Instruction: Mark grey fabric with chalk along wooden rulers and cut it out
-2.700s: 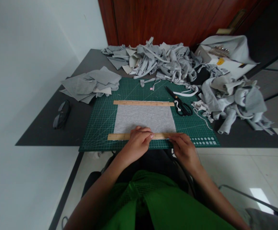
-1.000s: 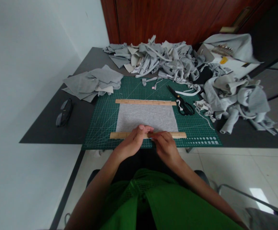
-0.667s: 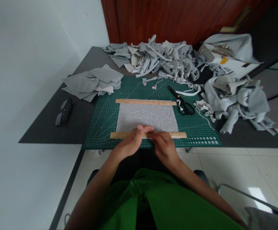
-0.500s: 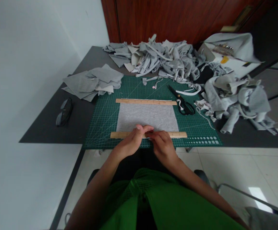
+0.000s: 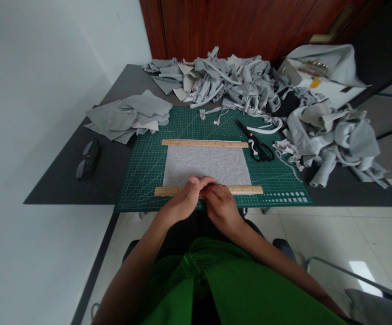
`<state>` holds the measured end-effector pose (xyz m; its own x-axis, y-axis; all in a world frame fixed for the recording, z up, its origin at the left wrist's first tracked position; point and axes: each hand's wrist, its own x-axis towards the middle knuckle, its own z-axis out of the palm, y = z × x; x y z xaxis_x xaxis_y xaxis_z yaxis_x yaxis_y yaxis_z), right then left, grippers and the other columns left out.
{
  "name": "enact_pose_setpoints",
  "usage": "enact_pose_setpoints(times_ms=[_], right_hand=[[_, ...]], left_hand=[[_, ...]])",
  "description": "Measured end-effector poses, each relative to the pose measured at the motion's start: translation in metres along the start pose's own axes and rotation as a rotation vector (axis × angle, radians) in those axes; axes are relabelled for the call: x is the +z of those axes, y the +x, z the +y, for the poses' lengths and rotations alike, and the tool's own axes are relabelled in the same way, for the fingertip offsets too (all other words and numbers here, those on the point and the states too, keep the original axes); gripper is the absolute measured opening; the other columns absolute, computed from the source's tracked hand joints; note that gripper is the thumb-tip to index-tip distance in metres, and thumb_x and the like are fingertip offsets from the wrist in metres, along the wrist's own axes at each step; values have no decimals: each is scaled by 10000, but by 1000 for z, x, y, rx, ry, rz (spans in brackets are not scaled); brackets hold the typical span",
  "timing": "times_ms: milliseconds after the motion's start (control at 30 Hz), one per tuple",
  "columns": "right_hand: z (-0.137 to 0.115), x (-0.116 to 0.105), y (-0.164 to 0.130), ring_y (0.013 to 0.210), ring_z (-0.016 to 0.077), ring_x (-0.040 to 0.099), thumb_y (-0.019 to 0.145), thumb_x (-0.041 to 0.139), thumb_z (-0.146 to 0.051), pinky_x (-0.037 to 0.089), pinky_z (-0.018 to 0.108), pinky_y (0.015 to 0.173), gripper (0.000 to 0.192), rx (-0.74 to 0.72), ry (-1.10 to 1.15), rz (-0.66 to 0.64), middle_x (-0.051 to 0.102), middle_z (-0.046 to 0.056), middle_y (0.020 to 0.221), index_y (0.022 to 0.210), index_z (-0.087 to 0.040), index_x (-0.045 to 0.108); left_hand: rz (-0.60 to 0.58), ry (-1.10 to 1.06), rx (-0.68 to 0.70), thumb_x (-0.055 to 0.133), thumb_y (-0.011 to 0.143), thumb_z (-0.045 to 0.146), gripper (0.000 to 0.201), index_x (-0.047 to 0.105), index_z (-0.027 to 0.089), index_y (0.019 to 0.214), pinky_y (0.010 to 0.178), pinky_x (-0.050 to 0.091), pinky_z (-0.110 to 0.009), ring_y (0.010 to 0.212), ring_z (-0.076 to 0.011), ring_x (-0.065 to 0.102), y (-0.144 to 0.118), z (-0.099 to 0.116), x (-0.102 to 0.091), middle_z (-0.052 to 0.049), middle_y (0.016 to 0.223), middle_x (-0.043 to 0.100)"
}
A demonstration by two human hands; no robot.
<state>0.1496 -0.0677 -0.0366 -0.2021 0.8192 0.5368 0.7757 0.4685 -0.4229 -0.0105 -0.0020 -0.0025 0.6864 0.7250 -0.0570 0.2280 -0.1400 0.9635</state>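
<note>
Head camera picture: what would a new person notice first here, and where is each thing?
The green cutting mat at the table's near edge draws the eye, with a pale grey fabric rectangle lying between two wooden rulers. The left hand and right hand meet on the near ruler; the far ruler lies along the fabric's far edge. Behind and to the right sprawl grey fabric scraps, with black scissors at the mat's right.
</note>
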Motion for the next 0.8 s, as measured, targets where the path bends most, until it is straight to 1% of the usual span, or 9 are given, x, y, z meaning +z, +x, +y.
enact_pose_setpoints(times_ms=[167, 300, 467, 633, 733, 800], right_hand=[[-6, 5, 6, 916, 276, 590, 937, 473, -28, 505, 411, 795, 312, -38, -47, -14, 679, 111, 934, 1014, -175, 737], [-9, 0, 7, 940, 286, 580, 936, 483, -28, 494, 415, 803, 306, -85, -134, -42, 685, 130, 970, 1049, -160, 735], [-11, -9, 1, 943, 290, 573, 945, 492, -31, 475, 431, 804, 324, -49, -221, -113, 692, 133, 1026, 1093, -192, 731], [-8, -6, 0, 998, 298, 577, 896, 495, -2, 498, 441, 849, 384, -29, -131, -97, 681, 136, 1056, 1162, -176, 711], [-5, -2, 3, 998, 288, 578, 855, 482, 20, 512, 427, 861, 395, -22, -68, -58, 664, 122, 1014, 1101, -179, 717], [-2, 0, 6, 992, 279, 579, 842, 474, 29, 515, 414, 855, 392, -37, -46, -58, 660, 113, 1002, 1061, -185, 718]], left_hand=[[-5, 33, -8, -153, 842, 858, 1136, 631, 233, 1375, 1212, 394, -463, 1348, -285, 568, -1, 0, -2, -126, 1382, 657], [4, 41, 4, -158, 825, 871, 1160, 638, 222, 1365, 1232, 369, -440, 1358, -281, 559, 0, 0, -2, -126, 1383, 657], [-10, 47, 28, -166, 821, 868, 1167, 643, 219, 1356, 1213, 395, -437, 1338, -281, 570, 0, 1, -1, -115, 1359, 668], [-14, 38, 27, -165, 831, 858, 1159, 626, 215, 1381, 1213, 396, -447, 1337, -284, 570, 0, -2, -1, -122, 1377, 655], [-13, 22, 33, -153, 850, 845, 1125, 610, 231, 1404, 1224, 382, -450, 1355, -280, 558, 1, -8, -1, -124, 1392, 646], [-19, 8, 39, -141, 854, 845, 1113, 602, 237, 1416, 1219, 387, -460, 1355, -280, 558, 1, -10, -2, -125, 1394, 642]])
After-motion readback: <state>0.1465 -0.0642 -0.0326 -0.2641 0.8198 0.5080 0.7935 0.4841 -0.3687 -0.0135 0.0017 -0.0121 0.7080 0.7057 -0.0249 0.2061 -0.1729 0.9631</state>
